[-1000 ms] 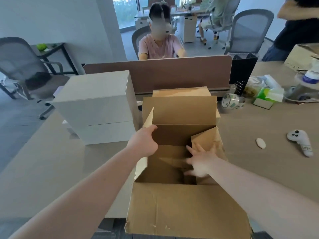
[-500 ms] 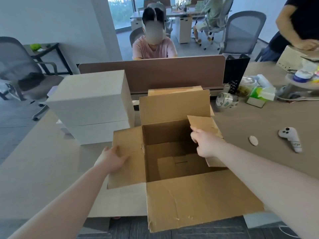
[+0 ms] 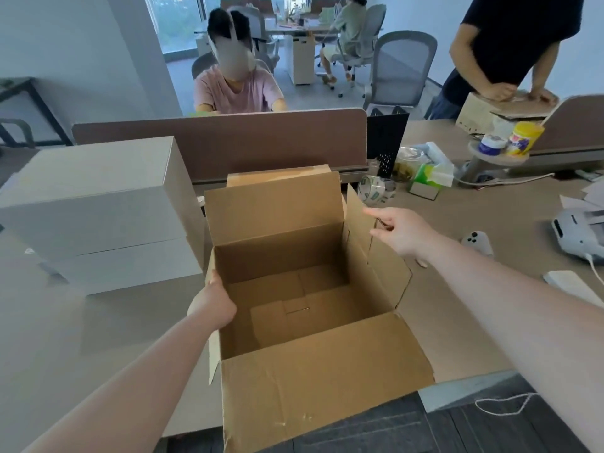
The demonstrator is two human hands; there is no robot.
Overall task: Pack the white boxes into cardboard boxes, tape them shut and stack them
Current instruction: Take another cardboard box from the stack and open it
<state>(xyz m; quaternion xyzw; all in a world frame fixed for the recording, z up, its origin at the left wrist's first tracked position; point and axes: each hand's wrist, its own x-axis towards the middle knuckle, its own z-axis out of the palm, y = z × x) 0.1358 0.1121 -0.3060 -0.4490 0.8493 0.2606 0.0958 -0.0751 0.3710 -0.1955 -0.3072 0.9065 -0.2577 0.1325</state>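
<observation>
carton (image 3: 294,308) sits open at centre frame on the near edge of the desk (image 3: 474,217), all four flaps up or out, inside empty, bottom flaps folded shut. near flap hangs out over the desk edge toward lower centre. far flap stands upright.

left hand (image 3: 212,304) grips the carton's left wall at the rim, fingers curled over the edge on the outside, left flap folded down behind it.

right hand (image 3: 400,232) at right of centre, beside the right flap, which stands tilted outward. fingers loosely extended, index pointing left; thumb and finger close to the flap's edge, contact cannot tell. holds nothing that shows.

white boxes (image 3: 98,210): two stacked at left of frame, on the desk, just beside the carton's left side.

second carton (image 3: 277,174) partly hidden behind the far flap. tape roll (image 3: 376,189) at upper right of the carton, near a tissue pack (image 3: 429,178). controller (image 3: 477,241) at right, past the right wrist.

divider (image 3: 219,142) runs across the upper middle.
</observation>
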